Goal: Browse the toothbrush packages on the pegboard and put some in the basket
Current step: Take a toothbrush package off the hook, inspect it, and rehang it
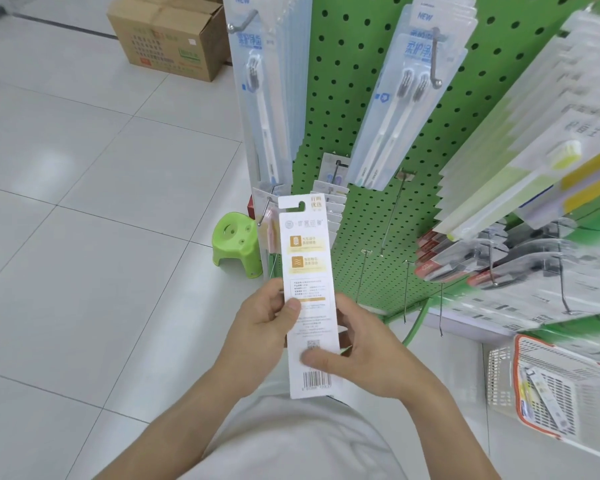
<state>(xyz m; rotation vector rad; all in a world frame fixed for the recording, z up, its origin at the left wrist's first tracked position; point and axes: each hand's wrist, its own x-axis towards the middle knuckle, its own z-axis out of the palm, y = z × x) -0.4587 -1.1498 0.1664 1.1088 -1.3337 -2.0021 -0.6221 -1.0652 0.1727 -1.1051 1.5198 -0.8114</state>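
Package [307, 292] off pegboard [340, 109], back side up, gripped by both hands: left hand [262, 320] pinching upper edge, right hand [357, 355] thumb over lower part. Basket [520, 382] at right holds some packages already. Judged: browsing mid-way, this one not yet dropped in.

Left: bare tiled floor [84, 202] gives you open room.
Far left: cardboard box [168, 36] and green stool [238, 244] stand on it.
Right: hanging packages [520, 161] and bare hooks [392, 216] crowd the pegboard [340, 98].
Near right: basket [551, 382] sits under them.
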